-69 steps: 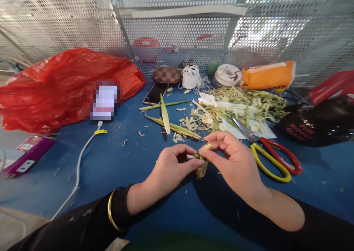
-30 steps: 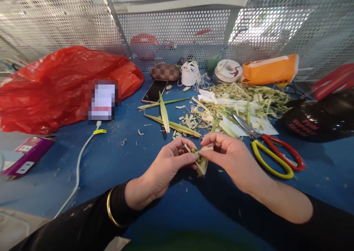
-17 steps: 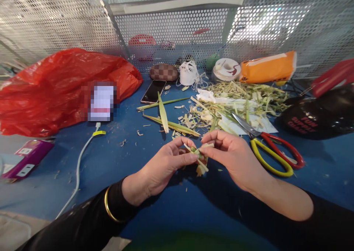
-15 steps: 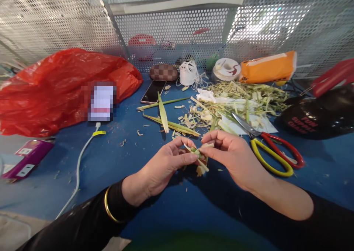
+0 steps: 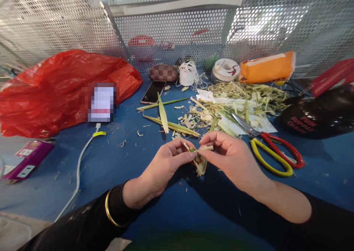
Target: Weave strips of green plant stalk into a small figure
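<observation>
Together, two hands, left [image 5: 163, 166] and right [image 5: 232, 158], pinch one folded leaf strip [image 5: 199, 159] beside one pair of scissors [image 5: 269, 151].

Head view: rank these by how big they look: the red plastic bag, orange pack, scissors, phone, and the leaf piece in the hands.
1. red plastic bag
2-3. scissors and orange pack: they look alike, and the pack lies farther back, so unranked
4. phone
5. leaf piece, partly hidden by fingers
</observation>
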A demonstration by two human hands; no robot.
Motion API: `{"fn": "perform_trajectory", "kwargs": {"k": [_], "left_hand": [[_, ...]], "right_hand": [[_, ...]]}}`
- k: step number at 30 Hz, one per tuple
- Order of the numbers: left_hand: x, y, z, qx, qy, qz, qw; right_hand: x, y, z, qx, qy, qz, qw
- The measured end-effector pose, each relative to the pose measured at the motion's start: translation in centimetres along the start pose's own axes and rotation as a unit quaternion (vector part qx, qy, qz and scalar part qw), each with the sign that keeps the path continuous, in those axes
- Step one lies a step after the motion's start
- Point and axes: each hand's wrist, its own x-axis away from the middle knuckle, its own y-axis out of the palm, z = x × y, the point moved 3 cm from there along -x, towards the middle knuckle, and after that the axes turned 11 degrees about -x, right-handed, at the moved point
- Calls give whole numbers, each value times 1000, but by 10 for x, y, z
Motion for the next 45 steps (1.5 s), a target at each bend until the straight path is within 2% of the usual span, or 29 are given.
{"fn": "perform_trajectory", "kwargs": {"k": [7,14,17,21,26,35,37,39,41,43,45], "left_hand": [[1,-3,1,-59,-29,-31,997],[-1,-3,6,-156,5,-10,988],[-1,-3,5,-154,11,6,988],[-1,-4,4,-116,0,6,993],[-1,-5,2,-88,-23,-8,996],[0,-3,9,-142,0,-22,990],[-1,-4,9,-172,11,-27,985],[0,-4,8,-226,25,-26,973],[2,-5,9,-304,47,-9,952],[4,-5,10,-366,66,17,928],[5,-5,11,-366,67,28,928]], "right_hand": [[3,2,-5,65,-59,7,996],[5,1,-1,108,-84,10,991],[3,1,-2,133,-154,-25,979],[2,1,-8,178,-281,-111,937],[0,-2,-14,216,-313,-145,913],[1,-2,-14,249,-245,-122,929],[0,-2,-12,235,-171,-114,950],[-1,-2,-8,183,-53,-113,975],[-2,0,-1,107,55,-117,986],[-2,4,3,32,111,-120,986],[-3,6,4,-24,120,-124,985]]}}
